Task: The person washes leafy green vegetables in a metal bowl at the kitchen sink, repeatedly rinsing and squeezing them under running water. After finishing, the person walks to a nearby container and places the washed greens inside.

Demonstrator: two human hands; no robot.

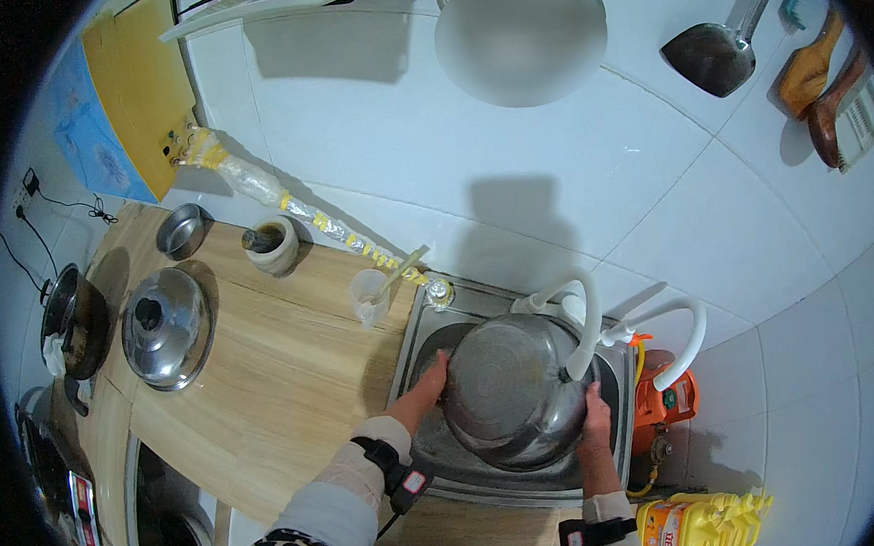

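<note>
A large round metal pan, its scuffed flat underside facing up, is held over the stainless steel sink beneath a white curved faucet. My left hand grips the pan's left rim. On the right, my right hand holds the opposite rim, with the thumb against the metal. The fingers of both hands are partly hidden by the pan. Black straps with small boxes sit around both wrists.
Left of the sink, the wooden counter bears a plastic cup, a mortar, a metal bowl and a domed lid. Another white faucet, an orange gas cylinder and yellow jugs stand at the right.
</note>
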